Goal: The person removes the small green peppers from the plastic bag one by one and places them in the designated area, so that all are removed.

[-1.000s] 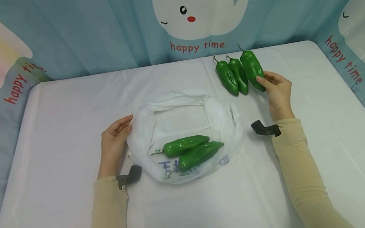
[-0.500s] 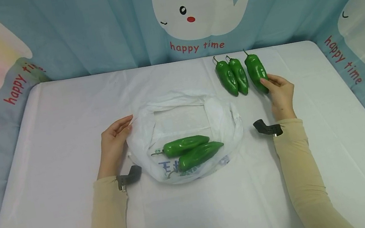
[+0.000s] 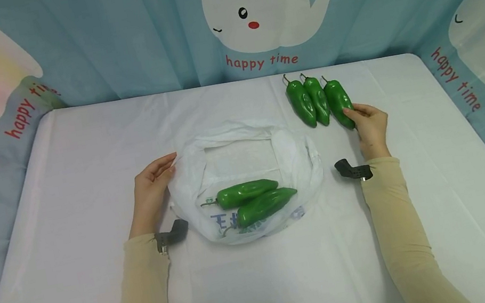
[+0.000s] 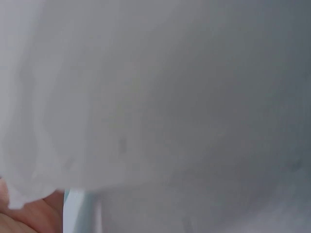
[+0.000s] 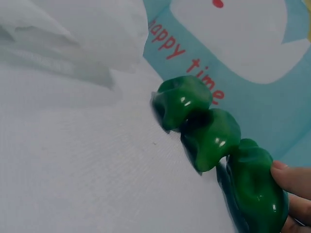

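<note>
A white plastic bag (image 3: 299, 163) lies spread with its mouth wide, and two green peppers (image 3: 248, 193) rest inside it. At the bag's left rim my left hand (image 3: 151, 186) pinches the plastic between thumb and fingers. The bag fills most of the left wrist view and partly covers the fingers (image 4: 36, 216). Beyond the bag, my right hand (image 3: 372, 128) pinches the lower end of a green pepper (image 3: 339, 102) between thumb and fingers. Just left of it, two more green peppers (image 3: 301, 104) lie side by side on the table. In the right wrist view the thumb (image 5: 291, 178) presses on the held pepper (image 5: 257, 187).
A white cloth covers the table (image 3: 266, 288), whose far edge runs just behind the loose peppers. A blue curtain (image 3: 129, 36) with whale prints stands behind and at both sides. A dark wrist camera (image 3: 354, 169) sits on each sleeve.
The pepper in my right hand first shifts right and nearer, then comes slightly back left beside the other two, lower than before. My left hand and the bag stay put.
</note>
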Action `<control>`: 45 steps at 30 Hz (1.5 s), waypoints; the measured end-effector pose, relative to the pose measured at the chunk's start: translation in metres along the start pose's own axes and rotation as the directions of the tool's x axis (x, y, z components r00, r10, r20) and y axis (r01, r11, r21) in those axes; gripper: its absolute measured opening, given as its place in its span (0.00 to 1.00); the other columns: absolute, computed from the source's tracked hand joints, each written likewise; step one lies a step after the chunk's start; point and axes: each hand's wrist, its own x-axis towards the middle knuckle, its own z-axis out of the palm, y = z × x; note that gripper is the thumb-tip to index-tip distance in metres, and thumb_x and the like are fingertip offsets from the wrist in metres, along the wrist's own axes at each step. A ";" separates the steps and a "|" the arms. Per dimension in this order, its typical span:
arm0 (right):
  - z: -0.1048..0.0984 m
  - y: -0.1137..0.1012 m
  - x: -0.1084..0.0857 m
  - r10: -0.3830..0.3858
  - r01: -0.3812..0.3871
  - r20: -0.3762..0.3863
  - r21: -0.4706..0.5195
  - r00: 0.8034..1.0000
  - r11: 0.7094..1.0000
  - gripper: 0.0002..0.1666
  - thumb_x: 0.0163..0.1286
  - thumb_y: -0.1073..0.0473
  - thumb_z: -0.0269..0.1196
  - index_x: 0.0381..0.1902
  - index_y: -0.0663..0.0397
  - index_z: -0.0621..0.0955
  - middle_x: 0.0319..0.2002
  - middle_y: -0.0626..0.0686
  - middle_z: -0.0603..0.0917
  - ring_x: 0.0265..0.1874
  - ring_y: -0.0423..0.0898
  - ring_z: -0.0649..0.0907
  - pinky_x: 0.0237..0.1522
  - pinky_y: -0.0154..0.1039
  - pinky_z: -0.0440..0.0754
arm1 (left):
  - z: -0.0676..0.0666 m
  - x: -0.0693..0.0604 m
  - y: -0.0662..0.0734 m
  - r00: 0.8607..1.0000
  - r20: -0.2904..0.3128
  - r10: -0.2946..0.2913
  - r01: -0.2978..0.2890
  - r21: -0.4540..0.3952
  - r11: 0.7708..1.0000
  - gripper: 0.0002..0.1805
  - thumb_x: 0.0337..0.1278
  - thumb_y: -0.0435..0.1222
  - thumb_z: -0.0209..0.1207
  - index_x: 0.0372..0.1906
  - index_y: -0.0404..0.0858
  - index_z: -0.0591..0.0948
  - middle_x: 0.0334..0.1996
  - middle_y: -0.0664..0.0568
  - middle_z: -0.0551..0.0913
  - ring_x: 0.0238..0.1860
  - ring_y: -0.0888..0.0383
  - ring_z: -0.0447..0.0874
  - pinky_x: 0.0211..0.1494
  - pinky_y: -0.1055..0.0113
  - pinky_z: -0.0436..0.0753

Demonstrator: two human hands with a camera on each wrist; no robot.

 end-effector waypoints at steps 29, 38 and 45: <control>-0.027 -0.004 0.006 0.022 0.032 0.258 -0.203 0.966 0.979 0.26 0.59 0.65 0.68 0.54 0.69 0.76 0.34 0.42 0.82 0.38 0.37 0.80 0.38 0.24 0.78 | 0.000 0.000 0.000 1.000 0.010 0.008 -0.007 -0.021 1.000 0.19 0.64 0.36 0.57 0.58 0.34 0.77 0.51 0.47 0.80 0.52 0.63 0.76 0.52 0.78 0.73; -0.043 -0.008 0.007 0.052 0.051 0.367 -0.265 0.929 0.963 0.25 0.58 0.65 0.69 0.52 0.69 0.76 0.29 0.40 0.84 0.33 0.34 0.81 0.36 0.25 0.78 | 0.000 0.001 0.000 1.000 0.007 -0.001 0.001 -0.016 1.000 0.19 0.64 0.37 0.57 0.58 0.35 0.77 0.51 0.47 0.81 0.53 0.63 0.77 0.52 0.78 0.74; -0.042 -0.008 0.008 0.042 0.074 0.378 -0.288 0.925 0.955 0.21 0.57 0.67 0.69 0.49 0.69 0.78 0.27 0.40 0.84 0.31 0.34 0.82 0.35 0.26 0.79 | 0.000 0.001 -0.001 1.000 0.007 0.008 -0.008 -0.012 1.000 0.19 0.64 0.36 0.57 0.58 0.34 0.77 0.51 0.48 0.81 0.52 0.63 0.77 0.52 0.78 0.74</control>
